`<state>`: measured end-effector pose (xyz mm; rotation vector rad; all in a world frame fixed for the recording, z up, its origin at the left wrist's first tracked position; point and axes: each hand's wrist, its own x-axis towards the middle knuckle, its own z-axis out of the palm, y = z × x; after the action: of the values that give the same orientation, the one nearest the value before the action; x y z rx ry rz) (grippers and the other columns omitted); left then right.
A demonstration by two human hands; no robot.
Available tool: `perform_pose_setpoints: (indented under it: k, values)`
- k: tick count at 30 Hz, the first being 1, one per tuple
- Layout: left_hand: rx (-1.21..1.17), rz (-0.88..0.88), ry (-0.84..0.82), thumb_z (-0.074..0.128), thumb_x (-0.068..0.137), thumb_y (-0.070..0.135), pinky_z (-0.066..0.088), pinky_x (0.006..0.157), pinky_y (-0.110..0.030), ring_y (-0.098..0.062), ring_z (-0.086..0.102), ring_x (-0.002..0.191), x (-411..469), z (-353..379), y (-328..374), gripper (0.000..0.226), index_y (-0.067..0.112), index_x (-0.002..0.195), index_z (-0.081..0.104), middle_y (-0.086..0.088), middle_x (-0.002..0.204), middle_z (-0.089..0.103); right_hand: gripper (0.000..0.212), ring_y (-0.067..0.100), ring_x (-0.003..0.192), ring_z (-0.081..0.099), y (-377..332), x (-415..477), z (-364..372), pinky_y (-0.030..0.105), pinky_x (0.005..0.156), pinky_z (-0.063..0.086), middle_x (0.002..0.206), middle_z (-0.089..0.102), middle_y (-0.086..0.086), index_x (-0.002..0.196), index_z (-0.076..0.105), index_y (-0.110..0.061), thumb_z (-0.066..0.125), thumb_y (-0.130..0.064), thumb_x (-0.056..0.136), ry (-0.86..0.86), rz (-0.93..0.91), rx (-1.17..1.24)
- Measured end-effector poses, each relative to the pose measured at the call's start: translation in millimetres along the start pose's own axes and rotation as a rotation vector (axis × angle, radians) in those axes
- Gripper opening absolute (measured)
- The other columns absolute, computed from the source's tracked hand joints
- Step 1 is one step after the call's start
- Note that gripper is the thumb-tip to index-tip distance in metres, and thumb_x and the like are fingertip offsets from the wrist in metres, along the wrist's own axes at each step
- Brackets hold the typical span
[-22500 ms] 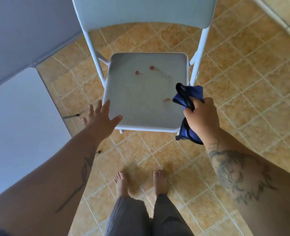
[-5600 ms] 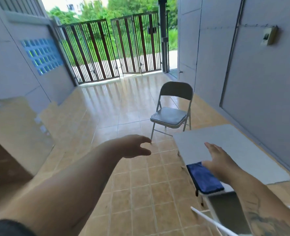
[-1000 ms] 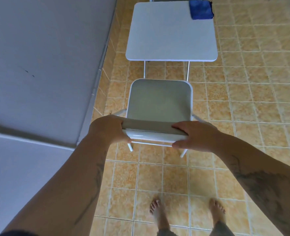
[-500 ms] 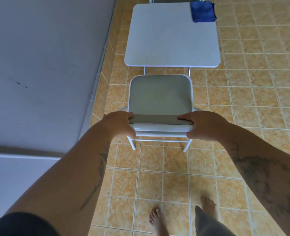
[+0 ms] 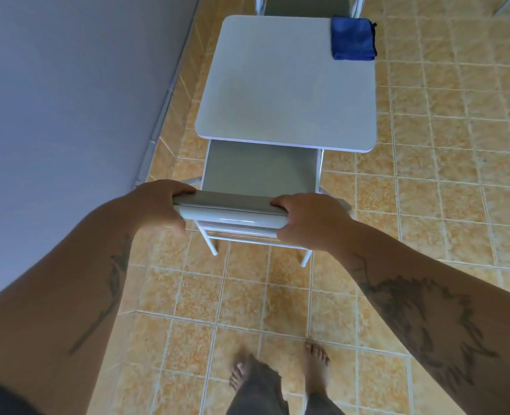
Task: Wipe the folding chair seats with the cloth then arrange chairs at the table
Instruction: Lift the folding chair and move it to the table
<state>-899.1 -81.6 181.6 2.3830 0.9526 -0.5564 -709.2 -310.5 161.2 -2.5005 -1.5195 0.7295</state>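
Currently both hands, left hand (image 5: 158, 205) and right hand (image 5: 310, 221), wrap fingers around the grey padded folding chair (image 5: 259, 175) backrest, steering its seat under the white square bench (image 5: 283, 85) at upper centre.

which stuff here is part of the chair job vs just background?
In the job: near chair, held by left hand and right hand; table; blue cloth; far chair.
Background: wall, tiled floor.

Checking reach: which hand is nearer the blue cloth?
Right. The right hand grips the chair backrest on the side of the blue cloth; the left hand grips the opposite end.
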Motion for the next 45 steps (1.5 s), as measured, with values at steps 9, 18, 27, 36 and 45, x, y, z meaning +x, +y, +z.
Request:
perform_pose_setpoints:
  k: [9, 18, 27, 36, 45]
  values:
    - [0.000, 0.047, 0.050, 0.077, 0.045, 0.042, 0.044, 0.080, -0.028, -0.013, 0.055, 0.097, 35.1, -14.8, 6.4, 0.087, 0.047, 0.128, 0.049, 0.016, 0.114, 0.056, 0.052, 0.001, 0.068, 0.051, 11.9, 22.4, -18.7, 0.020, 0.049, 0.033, 0.079, 0.060, -0.021, 0.113, 0.052, -0.049, 0.052, -0.036, 0.063, 0.028, 0.047, -0.006]
    - [-0.698, -0.066, -0.097, 0.064, 0.074, 0.064, 0.032, 0.087, -0.033, -0.019, 0.032, 0.129, 28.4, -24.4, -40.3, 0.083, 0.044, 0.144, 0.025, 0.000, 0.155, 0.024, 0.087, 0.010, 0.106, 0.053, 24.0, 9.7, -33.8, 0.030, 0.079, 0.041, 0.122, 0.053, -0.021, 0.137, 0.039, -0.042, 0.058, -0.079, 0.060, -0.128, 0.079, 0.147]
    - [-0.426, 0.036, 0.018, 0.066, 0.055, 0.073, 0.033, 0.108, -0.052, -0.026, 0.031, 0.132, 42.2, -9.9, -25.9, 0.110, 0.029, 0.147, 0.026, -0.001, 0.142, 0.031, 0.061, 0.012, 0.071, 0.049, 41.4, 1.7, -40.3, 0.025, 0.053, 0.031, 0.109, 0.067, -0.005, 0.131, 0.047, -0.043, 0.057, -0.019, 0.075, -0.039, 0.217, -0.137]
    - [-0.502, 0.059, 0.019, 0.066, 0.051, 0.076, 0.023, 0.112, -0.058, -0.033, 0.015, 0.143, 54.3, -10.9, -25.8, 0.113, 0.037, 0.148, 0.022, -0.002, 0.151, 0.026, 0.066, 0.012, 0.072, 0.052, 43.9, 16.7, -45.0, 0.027, 0.059, 0.040, 0.105, 0.063, -0.006, 0.132, 0.048, -0.040, 0.056, -0.009, 0.073, -0.074, 0.291, -0.053]
    - [-1.017, -0.456, 0.083, 0.054, 0.065, 0.083, 0.049, 0.085, -0.042, -0.029, 0.054, 0.117, 49.0, -17.8, -13.7, 0.090, 0.032, 0.137, 0.037, -0.003, 0.138, 0.047, 0.050, 0.026, 0.123, 0.044, 58.7, 2.2, -64.3, 0.032, 0.081, 0.037, 0.134, 0.046, -0.004, 0.120, 0.055, -0.050, 0.062, -0.068, 0.074, 0.134, 0.780, 1.000]
